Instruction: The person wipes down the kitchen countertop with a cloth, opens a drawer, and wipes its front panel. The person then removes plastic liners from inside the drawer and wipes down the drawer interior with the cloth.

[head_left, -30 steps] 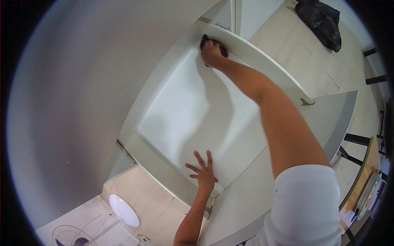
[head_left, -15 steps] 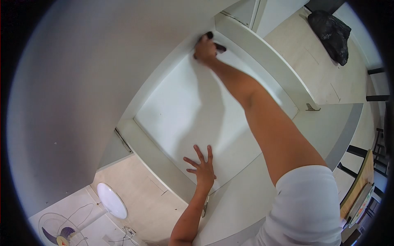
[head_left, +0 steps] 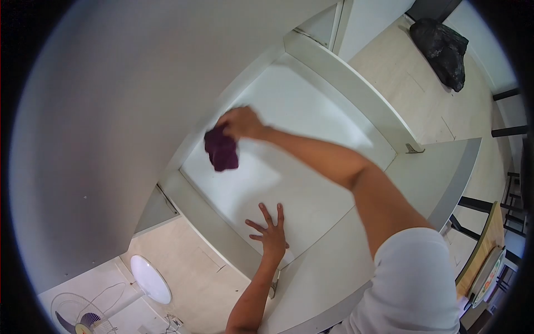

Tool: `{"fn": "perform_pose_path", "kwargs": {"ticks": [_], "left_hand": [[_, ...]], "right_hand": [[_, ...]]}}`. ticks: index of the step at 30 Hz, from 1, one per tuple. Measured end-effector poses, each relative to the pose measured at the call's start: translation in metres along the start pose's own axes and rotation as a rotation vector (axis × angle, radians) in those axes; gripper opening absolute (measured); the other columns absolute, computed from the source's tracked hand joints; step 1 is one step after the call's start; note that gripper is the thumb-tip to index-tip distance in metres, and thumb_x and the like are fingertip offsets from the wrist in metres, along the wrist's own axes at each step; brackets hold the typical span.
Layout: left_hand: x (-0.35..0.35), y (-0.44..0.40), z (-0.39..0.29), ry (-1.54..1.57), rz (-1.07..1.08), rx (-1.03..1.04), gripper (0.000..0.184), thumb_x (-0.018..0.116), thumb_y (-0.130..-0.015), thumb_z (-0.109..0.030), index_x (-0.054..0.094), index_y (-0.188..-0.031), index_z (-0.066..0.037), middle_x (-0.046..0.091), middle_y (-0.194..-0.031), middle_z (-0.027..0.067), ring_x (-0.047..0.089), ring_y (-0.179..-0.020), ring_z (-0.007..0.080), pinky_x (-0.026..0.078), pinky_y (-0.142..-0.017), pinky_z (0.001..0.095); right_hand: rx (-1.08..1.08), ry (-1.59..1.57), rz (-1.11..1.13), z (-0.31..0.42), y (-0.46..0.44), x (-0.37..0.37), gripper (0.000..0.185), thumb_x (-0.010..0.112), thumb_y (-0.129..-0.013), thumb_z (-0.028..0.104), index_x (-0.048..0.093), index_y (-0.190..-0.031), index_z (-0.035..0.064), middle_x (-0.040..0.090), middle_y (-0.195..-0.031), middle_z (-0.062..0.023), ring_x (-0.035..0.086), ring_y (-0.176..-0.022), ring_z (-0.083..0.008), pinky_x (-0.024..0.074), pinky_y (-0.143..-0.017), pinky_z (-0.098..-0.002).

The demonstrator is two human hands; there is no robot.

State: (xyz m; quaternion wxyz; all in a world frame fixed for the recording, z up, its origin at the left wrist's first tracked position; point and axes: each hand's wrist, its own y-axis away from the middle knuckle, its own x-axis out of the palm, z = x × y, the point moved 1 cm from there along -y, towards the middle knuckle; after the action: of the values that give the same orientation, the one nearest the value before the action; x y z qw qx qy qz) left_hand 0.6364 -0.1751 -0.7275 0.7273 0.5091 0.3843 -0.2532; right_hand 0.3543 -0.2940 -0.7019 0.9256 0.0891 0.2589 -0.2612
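Since half a second ago, the right hand [head_left: 242, 123] has swung from the twelve o'clock corner of the white panel [head_left: 317, 195] round to about ten o'clock, bringing the purple cloth [head_left: 222, 151] with it. Its grip is closed around one end of the cloth; the rest trails toward seven o'clock from the fingers, over the panel's nine o'clock side. Whether that loose end touches the panel, I cannot tell.

Judging by its folds, the cloth should be light, soft and limp, with nothing to break. Held by one end it will probably flop; gathering it into a pad under the palm would give firmer control.

At six o'clock the left hand [head_left: 272, 236] is spread wide on the panel, holding nothing. Farther out, a metal hinge [head_left: 414, 149] sits at three, and a black bag [head_left: 442, 58] lies on the floor [head_left: 392, 69] at two.
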Motion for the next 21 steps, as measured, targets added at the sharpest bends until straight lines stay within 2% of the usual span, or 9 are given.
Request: {"fn": "perform_pose_path", "kwargs": {"ticks": [3,6,8,10,13,15,17,18,21], "left_hand": [[0.002,0.0,0.0,-0.003,0.005,-0.006,0.138,0.089,-0.042,-0.042,0.003,-0.148,-0.023,0.0,-0.149,0.0297,0.021,-0.113,0.0747,0.052,-0.063,0.0659],[0.004,0.0,0.002,-0.032,-0.025,0.002,0.138,0.088,-0.041,-0.044,0.003,-0.148,-0.024,0.001,-0.149,0.0307,0.023,-0.112,0.0744,0.052,-0.061,0.0652],[0.012,-0.001,0.0,-0.034,-0.052,-0.001,0.137,0.088,-0.042,-0.044,0.004,-0.148,-0.024,0.003,-0.148,0.0311,0.025,-0.112,0.0738,0.053,-0.06,0.0643],[0.012,-0.001,0.0,-0.049,-0.044,-0.006,0.136,0.088,-0.043,-0.043,0.004,-0.149,-0.023,0.003,-0.149,0.031,0.025,-0.112,0.0738,0.053,-0.061,0.0644],[0.009,-0.002,0.0,-0.047,-0.029,-0.008,0.133,0.087,-0.045,-0.041,0.005,-0.149,-0.023,0.002,-0.149,0.0308,0.024,-0.112,0.0737,0.053,-0.062,0.0647],[0.007,-0.001,0.001,-0.036,-0.025,0.0,0.132,0.087,-0.046,-0.041,0.005,-0.149,-0.023,0.002,-0.149,0.0306,0.024,-0.112,0.0738,0.052,-0.063,0.0647],[0.003,-0.001,0.001,-0.027,0.012,0.002,0.133,0.087,-0.046,-0.042,0.005,-0.148,-0.023,0.001,-0.149,0.0304,0.023,-0.112,0.0744,0.052,-0.064,0.065],[0.003,-0.001,0.0,-0.035,0.012,0.001,0.133,0.087,-0.046,-0.042,0.005,-0.148,-0.023,0.001,-0.149,0.0304,0.023,-0.112,0.0744,0.052,-0.064,0.065],[0.015,-0.004,0.002,-0.033,0.031,0.008,0.134,0.087,-0.045,-0.045,0.004,-0.148,-0.023,0.0,-0.149,0.0303,0.022,-0.112,0.0747,0.053,-0.064,0.0647]], "right_hand": [[0.287,-0.197,-0.379,-0.048,-0.008,-0.083,0.043,0.071,-0.067,0.038,0.069,-0.095,0.0065,0.068,-0.09,-0.0153,0.066,-0.087,-0.0275,0.0521,-0.079,-0.0373],[0.386,-0.72,-0.776,-0.084,-0.034,-0.125,0.034,0.068,-0.076,0.024,0.066,-0.102,0.0025,0.066,-0.087,-0.0095,0.059,-0.074,-0.0217,0.0488,-0.069,-0.0367],[0.379,-1.018,-0.685,-0.073,-0.035,-0.133,0.032,0.06,-0.081,0.017,0.061,-0.11,0.0033,0.063,-0.095,-0.0081,0.055,-0.079,-0.0198,0.0466,-0.071,-0.0345],[0.117,-1.139,-0.851,-0.104,-0.067,-0.113,0.033,0.052,-0.083,0.008,0.055,-0.115,0.0033,0.058,-0.102,-0.006,0.051,-0.087,-0.0179,0.0435,-0.075,-0.0319],[0.042,-0.192,-1.096,-0.113,-0.099,-0.048,0.041,0.051,-0.078,0.01,0.052,-0.119,0.0012,0.054,-0.114,-0.0183,0.047,-0.107,-0.0354,0.035,-0.097,-0.0437],[0.031,-0.115,-1.037,-0.07,-0.091,0.008,0.041,0.05,-0.077,0.009,0.054,-0.117,0.0002,0.05,-0.124,-0.0224,0.038,-0.123,-0.043,0.0284,-0.104,-0.0534],[-0.303,0.069,-1.19,-0.056,-0.099,0.095,0.033,0.043,-0.08,-0.001,0.059,-0.109,0.0004,0.056,-0.109,-0.0184,0.048,-0.101,-0.0353,0.0345,-0.091,-0.0461],[-0.188,-0.015,-0.745,-0.03,-0.079,0.123,0.034,0.045,-0.075,-0.004,0.062,-0.104,0.0007,0.057,-0.108,-0.0185,0.049,-0.102,-0.0354,0.0357,-0.091,-0.0448],[-0.619,0.091,-0.017,0.03,-0.036,0.153,0.037,0.05,-0.075,0.001,0.061,-0.109,0.0067,0.057,-0.112,-0.0175,0.048,-0.11,-0.0349,0.0363,-0.098,-0.0436]]}}
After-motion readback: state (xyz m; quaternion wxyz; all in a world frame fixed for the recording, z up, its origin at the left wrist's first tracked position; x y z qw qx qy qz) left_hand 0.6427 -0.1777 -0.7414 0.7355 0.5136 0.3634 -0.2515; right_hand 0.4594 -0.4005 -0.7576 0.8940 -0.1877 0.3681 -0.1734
